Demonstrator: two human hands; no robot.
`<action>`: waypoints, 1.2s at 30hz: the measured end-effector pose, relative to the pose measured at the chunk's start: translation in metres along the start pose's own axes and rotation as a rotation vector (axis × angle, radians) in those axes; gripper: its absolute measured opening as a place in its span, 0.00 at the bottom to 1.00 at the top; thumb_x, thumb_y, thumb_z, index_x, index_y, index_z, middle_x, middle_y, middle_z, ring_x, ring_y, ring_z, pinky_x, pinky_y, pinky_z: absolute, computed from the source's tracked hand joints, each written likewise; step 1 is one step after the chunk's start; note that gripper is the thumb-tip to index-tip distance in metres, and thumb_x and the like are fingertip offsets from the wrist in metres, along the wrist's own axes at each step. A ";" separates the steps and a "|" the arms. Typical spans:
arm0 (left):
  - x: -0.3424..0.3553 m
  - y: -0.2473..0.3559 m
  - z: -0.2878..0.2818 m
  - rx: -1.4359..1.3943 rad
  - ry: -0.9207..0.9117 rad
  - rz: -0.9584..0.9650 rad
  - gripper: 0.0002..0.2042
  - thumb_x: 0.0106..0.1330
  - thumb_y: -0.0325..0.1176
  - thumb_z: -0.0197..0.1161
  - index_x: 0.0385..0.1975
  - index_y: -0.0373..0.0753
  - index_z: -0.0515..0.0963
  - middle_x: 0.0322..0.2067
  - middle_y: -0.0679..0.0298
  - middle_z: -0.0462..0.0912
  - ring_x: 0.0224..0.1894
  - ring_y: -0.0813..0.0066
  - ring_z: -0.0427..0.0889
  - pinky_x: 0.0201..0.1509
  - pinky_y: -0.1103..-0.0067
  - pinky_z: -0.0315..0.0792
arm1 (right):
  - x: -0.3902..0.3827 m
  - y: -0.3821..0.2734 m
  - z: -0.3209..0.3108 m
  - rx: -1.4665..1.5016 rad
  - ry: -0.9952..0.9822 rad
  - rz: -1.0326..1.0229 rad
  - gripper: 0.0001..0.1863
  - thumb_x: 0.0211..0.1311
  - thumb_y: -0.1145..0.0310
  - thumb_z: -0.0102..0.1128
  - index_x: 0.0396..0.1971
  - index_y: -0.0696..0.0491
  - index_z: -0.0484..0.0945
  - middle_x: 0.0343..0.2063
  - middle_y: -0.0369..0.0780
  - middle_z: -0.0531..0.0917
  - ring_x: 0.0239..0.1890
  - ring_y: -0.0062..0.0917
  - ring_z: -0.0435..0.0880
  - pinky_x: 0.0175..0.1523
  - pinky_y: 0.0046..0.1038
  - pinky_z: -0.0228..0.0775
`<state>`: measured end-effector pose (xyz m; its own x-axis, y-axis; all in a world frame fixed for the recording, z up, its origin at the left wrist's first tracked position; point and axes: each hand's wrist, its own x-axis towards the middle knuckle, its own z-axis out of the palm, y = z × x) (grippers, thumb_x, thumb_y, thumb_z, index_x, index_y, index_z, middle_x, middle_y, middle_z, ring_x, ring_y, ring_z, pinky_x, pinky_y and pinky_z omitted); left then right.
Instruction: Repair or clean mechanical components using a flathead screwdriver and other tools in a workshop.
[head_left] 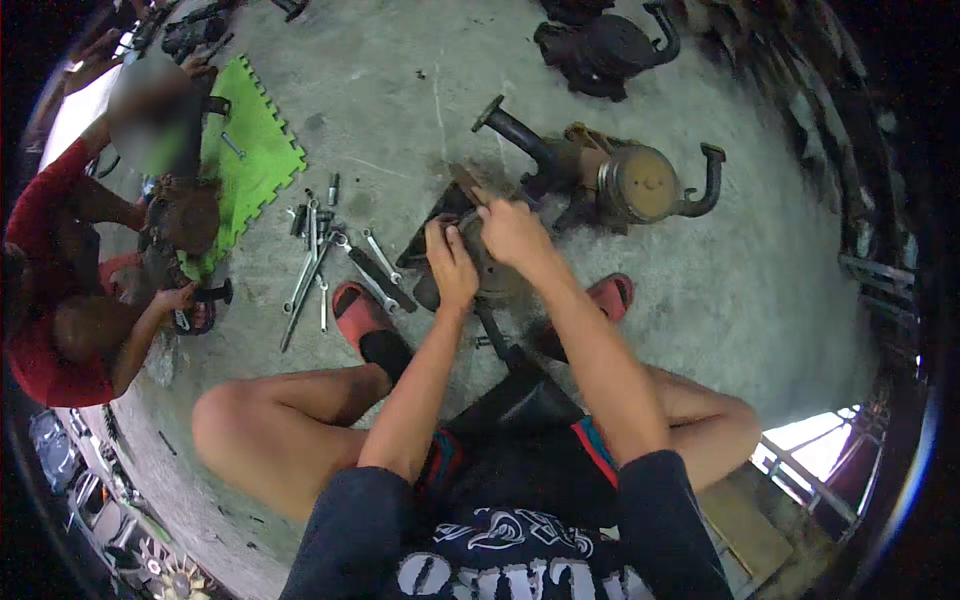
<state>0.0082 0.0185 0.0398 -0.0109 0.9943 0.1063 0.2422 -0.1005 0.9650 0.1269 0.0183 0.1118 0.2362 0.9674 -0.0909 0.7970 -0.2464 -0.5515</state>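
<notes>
I squat on a concrete floor over a dark round metal machine part (pixel 497 280) that lies between my feet. My left hand (pixel 451 262) rests on its left side with the fingers curled onto the rim. My right hand (pixel 513 230) presses on its top edge, fingers pinched on something small I cannot make out. Just behind the part stands a rusty pump body (pixel 625 183) with a pipe stub and a curved outlet.
Several wrenches (pixel 318 262) lie on the floor to my left. A green foam mat (pixel 247 155) is further left, where another person in a red shirt (pixel 50 300) sits holding a rusty part. Another dark pump (pixel 600 50) stands at the back. My red sandals (pixel 358 312) flank the work.
</notes>
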 end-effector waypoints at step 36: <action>0.001 -0.005 -0.019 0.017 0.000 -0.046 0.14 0.73 0.32 0.43 0.40 0.28 0.75 0.39 0.48 0.78 0.44 0.53 0.78 0.53 0.68 0.69 | -0.087 -0.034 -0.060 -0.067 -0.223 0.182 0.31 0.72 0.64 0.47 0.73 0.40 0.55 0.24 0.56 0.82 0.30 0.51 0.85 0.35 0.49 0.78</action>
<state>-0.0110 0.0195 0.0399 -0.0222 0.9978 0.0623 0.2581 -0.0545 0.9646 0.1127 -0.0608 0.1877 0.2568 0.8939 -0.3675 0.7894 -0.4134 -0.4538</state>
